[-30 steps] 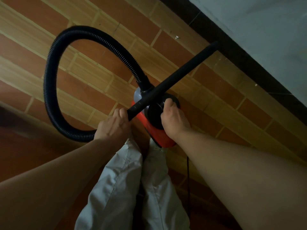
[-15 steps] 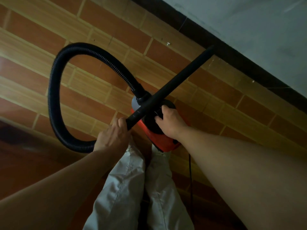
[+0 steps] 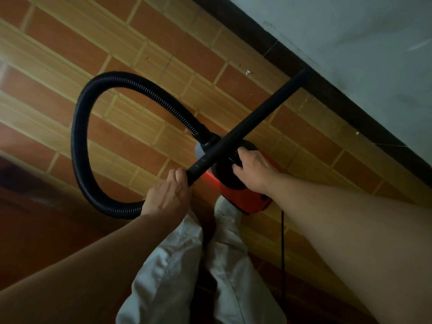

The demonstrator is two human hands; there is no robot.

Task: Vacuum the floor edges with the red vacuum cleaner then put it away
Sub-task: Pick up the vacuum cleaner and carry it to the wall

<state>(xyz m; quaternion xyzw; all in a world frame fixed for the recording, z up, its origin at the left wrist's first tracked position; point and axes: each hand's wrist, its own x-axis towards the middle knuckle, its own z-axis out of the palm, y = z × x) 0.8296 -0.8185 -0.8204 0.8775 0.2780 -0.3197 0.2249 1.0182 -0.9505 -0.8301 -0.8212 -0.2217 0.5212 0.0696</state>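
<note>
- Red vacuum cleaner (image 3: 243, 199) is low in front of the person's feet, near the wall edge. Body is red w/ a black top. Can't tell if it rests on the floor or hangs off it.
- Right hand (image 3: 254, 169) is on that black top, fingers (image 3: 240, 152) curled round the handle there, holding it.
- Hose (image 3: 79, 146), black & ribbed, leaves the front end of the vac, loops wide to the left & comes back round to the left hand.
- Left hand (image 3: 168, 195) grips the lower end of the wand (image 3: 257, 118) where the hose meets it, fingers wrapped tight round it, back of hand up.
- Wand is a straight black tube running diagonally up & to the right. It crosses over the vac's top, just beside the right hand.
- Wand tip is at the dark skirting (image 3: 339, 94), right at the floor edge.
- Cord (image 3: 282, 242), thin & black, runs from the vac's rear toward the bottom of the view, beside the right forearm.
- Floor (image 3: 93, 43) has brick-pattern tiles, red-brown & tan, w/ a few pale specks near the skirting.
- Wall (image 3: 362, 43) is pale, above the skirting, top right.
- Light trousers (image 3: 168, 277) are at bottom centre; a pale shoe (image 3: 225, 206) tip is just beside the vac's rear. Both forearms are bare.
- Bottom-left floor is darker & reddish, too dim for detail.
</note>
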